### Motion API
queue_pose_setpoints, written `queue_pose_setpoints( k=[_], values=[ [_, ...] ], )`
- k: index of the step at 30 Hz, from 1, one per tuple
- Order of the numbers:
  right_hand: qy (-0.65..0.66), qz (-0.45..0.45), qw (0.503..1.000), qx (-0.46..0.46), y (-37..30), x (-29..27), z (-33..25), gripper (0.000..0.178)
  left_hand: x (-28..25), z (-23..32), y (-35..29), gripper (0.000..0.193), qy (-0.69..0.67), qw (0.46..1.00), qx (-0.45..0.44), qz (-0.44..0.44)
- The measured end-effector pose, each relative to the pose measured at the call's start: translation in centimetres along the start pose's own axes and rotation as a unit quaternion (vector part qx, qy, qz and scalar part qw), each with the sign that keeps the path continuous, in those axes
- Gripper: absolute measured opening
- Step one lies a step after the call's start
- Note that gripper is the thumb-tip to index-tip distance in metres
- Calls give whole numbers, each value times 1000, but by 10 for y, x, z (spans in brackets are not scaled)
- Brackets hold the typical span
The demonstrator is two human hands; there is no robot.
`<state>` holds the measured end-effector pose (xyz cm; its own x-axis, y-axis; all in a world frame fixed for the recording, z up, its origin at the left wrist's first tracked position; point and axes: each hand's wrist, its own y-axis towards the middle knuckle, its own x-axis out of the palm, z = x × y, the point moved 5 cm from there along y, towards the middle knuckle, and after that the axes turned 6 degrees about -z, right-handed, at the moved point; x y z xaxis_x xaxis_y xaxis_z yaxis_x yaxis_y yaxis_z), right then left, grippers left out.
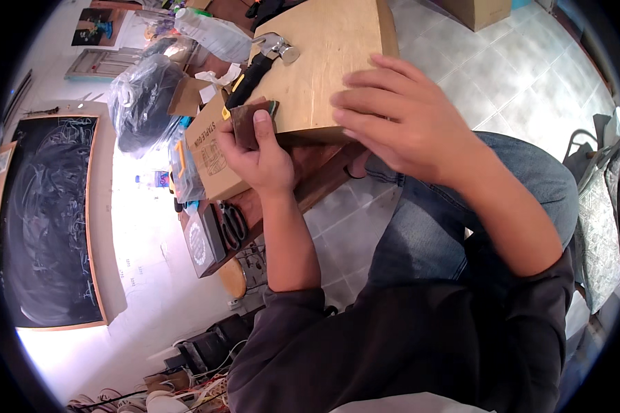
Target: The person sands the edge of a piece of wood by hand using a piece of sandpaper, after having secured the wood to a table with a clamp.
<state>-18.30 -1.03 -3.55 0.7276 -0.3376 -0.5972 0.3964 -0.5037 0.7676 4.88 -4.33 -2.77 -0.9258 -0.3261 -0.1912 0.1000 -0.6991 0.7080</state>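
My left hand [269, 165] is closed around a small brown folded sheet [243, 129], perhaps sandpaper, with the thumb pressed on its face. A dark greenish edge shows at the sheet's right side. The hand is at the near left corner of a pale wooden panel or box [331, 58]. My right hand [406, 113] hovers by the right near edge of that wood, fingers apart and slightly blurred, with nothing seen in it. Whether its fingertips touch the wood I cannot tell. On the wood's left side lies a claw hammer [252, 77] with a black and yellow handle.
Left of my left hand stands a cardboard box [210, 155]; black-handled scissors [233, 226] and a grey box [201, 241] lie nearer. A plastic-wrapped dark bundle [145, 103] and a clear bottle [213, 34] crowd the far left. Another cardboard box [479, 10] stands on the tiled floor.
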Motion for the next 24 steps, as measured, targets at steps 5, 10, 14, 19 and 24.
queue_pose_setpoints(
  k=[5, 10, 14, 19, 24],
  values=[
    [31, 68, 997, 2, -5, -37, 18, 15, 3, 0, -1, 25, -8, 999, -37, -8],
    [42, 55, 997, 23, 7, -15, -1, 25, 1, 1, -1, 25, -13, 999, -37, -7],
    [86, 56, 994, 36, 1, -14, 3, 25, 1, -1, -3, 27, 1, 999, -29, -20],
    [88, 37, 995, 36, -1, -13, 5, 26, 1, -1, -6, 29, 16, 999, -29, -15],
    [81, 41, 995, 38, -3, -11, 7, 27, 5, -1, -8, 32, 7, 1000, -24, -12]
  ],
)
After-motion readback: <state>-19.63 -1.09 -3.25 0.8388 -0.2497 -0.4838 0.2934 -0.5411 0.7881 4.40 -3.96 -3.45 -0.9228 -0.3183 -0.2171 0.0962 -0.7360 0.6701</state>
